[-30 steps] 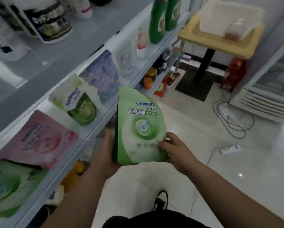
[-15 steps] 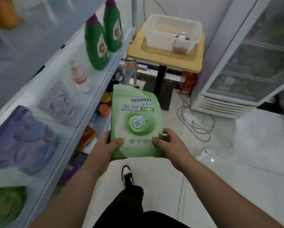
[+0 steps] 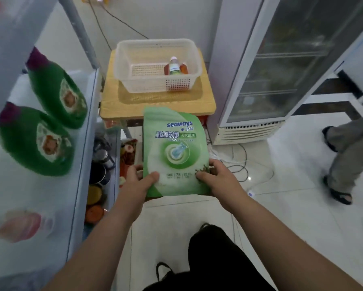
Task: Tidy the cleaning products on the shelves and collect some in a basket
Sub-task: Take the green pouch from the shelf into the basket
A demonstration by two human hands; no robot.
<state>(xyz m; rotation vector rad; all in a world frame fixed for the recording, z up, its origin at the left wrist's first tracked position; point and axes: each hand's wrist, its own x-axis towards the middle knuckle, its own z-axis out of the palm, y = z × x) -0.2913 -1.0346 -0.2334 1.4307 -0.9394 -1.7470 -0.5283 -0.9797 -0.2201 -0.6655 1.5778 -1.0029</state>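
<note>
A green "seaways" detergent pouch (image 3: 174,148) stands upright in front of me, held by its lower corners. My left hand (image 3: 139,181) grips the lower left corner with the thumb across the front. My right hand (image 3: 217,177) grips the lower right corner. Beyond the pouch a white plastic basket (image 3: 124,59) sits on a small wooden table (image 3: 113,106); it holds a few small bottles (image 3: 175,67) at its right end. On the shelf (image 3: 79,148) to my left stand two green detergent bottles (image 3: 56,89) with purple caps.
A glass-door fridge (image 3: 281,70) stands to the right of the table, with cables (image 3: 239,160) on the tiled floor before it. Another person's legs (image 3: 344,156) stand at the far right. Lower shelves at left hold dark bottles and jars (image 3: 100,164). A pink pouch (image 3: 18,225) lies on the near shelf.
I have walked toward the table with the pouch in both hands; the basket and table are now close ahead, and the shelf pouches have slid out of view behind me.
</note>
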